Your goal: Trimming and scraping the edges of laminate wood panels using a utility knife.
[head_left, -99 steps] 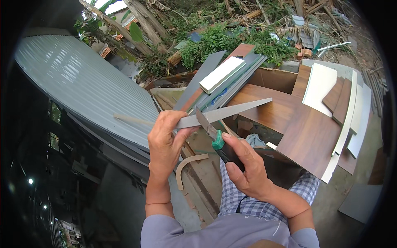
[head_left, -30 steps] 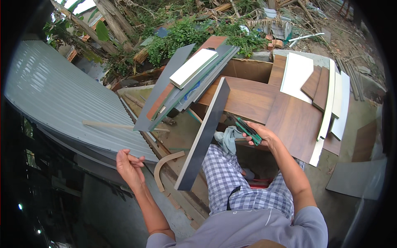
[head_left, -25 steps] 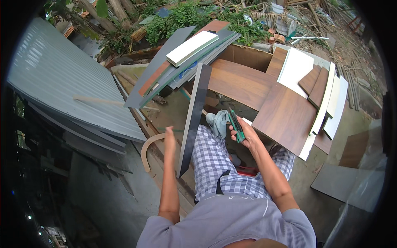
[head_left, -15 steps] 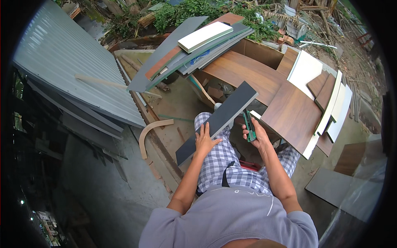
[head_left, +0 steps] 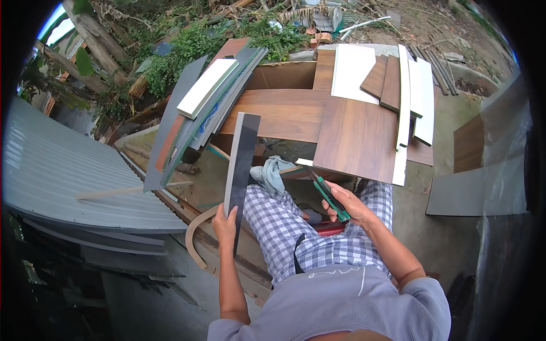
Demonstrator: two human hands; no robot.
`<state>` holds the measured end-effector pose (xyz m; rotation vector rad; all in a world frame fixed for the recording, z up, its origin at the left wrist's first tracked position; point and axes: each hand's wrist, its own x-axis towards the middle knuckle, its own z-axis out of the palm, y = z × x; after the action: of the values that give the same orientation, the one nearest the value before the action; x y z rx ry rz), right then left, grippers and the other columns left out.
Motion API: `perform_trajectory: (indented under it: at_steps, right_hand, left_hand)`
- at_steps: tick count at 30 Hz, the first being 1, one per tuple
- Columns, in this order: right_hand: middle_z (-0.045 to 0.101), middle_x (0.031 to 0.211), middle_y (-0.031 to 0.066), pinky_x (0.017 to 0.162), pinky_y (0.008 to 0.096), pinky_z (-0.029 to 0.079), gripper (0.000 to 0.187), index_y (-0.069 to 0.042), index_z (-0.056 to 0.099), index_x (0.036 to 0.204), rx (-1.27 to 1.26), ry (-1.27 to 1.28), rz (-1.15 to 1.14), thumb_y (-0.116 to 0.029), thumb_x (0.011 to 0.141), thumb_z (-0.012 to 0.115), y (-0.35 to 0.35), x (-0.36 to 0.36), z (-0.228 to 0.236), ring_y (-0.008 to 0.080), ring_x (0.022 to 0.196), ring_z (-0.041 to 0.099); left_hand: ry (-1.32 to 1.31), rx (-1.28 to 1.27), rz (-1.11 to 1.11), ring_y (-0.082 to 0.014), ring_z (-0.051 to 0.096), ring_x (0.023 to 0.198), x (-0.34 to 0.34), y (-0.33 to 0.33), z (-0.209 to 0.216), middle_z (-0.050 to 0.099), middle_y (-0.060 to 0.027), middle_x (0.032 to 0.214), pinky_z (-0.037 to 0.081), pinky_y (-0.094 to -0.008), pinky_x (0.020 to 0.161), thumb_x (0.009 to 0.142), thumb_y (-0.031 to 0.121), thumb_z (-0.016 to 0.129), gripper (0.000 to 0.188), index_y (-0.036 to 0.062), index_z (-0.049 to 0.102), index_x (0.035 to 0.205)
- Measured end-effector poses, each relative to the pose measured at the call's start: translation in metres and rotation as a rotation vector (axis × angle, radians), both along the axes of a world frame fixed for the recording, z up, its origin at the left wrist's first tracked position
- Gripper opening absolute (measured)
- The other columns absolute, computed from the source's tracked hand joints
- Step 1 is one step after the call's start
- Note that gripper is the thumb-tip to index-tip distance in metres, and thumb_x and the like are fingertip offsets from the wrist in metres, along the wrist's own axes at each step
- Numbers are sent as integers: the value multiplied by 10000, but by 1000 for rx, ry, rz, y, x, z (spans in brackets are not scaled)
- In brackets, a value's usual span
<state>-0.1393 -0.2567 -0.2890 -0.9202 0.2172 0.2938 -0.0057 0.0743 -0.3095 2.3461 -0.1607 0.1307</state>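
Note:
My left hand point(head_left: 225, 226) is closed on the edge of a long narrow board point(head_left: 244, 162), dark on its face and pale grey along its edge. The board points away from me, tilted so that its pale edge shows, beside my left thigh. In my right hand point(head_left: 348, 206) is a green and black utility knife point(head_left: 331, 198), held over my lap with its tip pointing to the far left. A small white strip point(head_left: 305, 162) at the near edge of a brown wood panel point(head_left: 355, 139) lies just beyond the tip. A pale blue cloth point(head_left: 272, 175) is draped by my left knee.
Stacked grey, brown and white boards point(head_left: 207, 102) lean at the far left. White strips point(head_left: 404, 96) and small brown pieces point(head_left: 382, 82) lie on the panels at the right. A curved wooden strip point(head_left: 193, 238) rests left of me, near a corrugated metal sheet point(head_left: 74, 176).
The dark board has swung more upright and tipped onto its edge. My left hand went from lying spread on its face to gripping its edge. The view has shifted right.

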Motion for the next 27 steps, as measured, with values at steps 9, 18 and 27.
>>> perform_trajectory:
  at_steps: [9, 18, 27]
  right_hand:
    - [508, 793, 90, 491, 256, 474, 583, -77, 217, 1387, 173, -69, -293, -367, 926, 426, -37, -68, 16, 108, 555, 463]
    - [510, 792, 103, 489, 273, 480, 628, -34, 245, 1363, 163, -139, -554, -395, 899, 464, -67, -102, 26, 113, 554, 475]
    - [502, 766, 106, 447, 268, 473, 629, -58, 265, 1345, 108, -72, -804, -418, 878, 484, -86, -147, 24, 111, 529, 468]
  left_hand:
    - [291, -594, -404, -143, 548, 933, 72, -131, 127, 569, -94, 1068, 439, -246, 808, 886, 223, 557, 413, -31, 465, 1198]
    - [491, -593, -615, -152, 533, 933, 121, -372, 65, 579, -88, 1045, 430, -293, 818, 912, 248, 493, 357, 14, 482, 1180]
    - [527, -549, -693, -161, 558, 886, 130, -484, 7, 598, -102, 996, 451, -293, 775, 900, 246, 497, 340, -5, 503, 1129]
